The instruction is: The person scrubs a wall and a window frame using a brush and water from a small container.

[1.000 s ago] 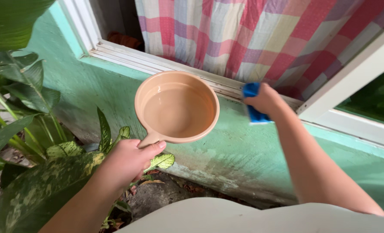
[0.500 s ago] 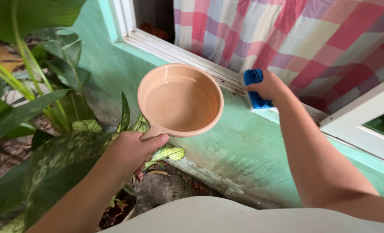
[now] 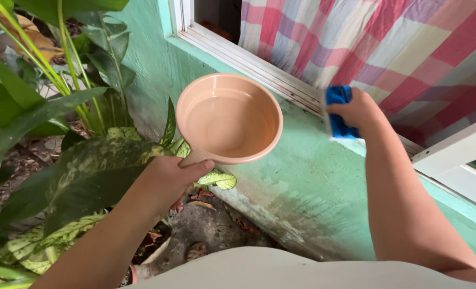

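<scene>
**Water dipper held out, blue cloth pressed to the window sill**

Head view: a peach plastic water dipper (image 3: 229,119), with water in it, is gripped by its short handle in the left hand (image 3: 168,179), above variegated leaves (image 3: 96,171). A blue cloth (image 3: 338,112) is clenched in the right hand (image 3: 358,109) and held against the white window sill (image 3: 259,67), on the green wall (image 3: 296,182). A checked curtain (image 3: 387,48) hangs behind.
</scene>
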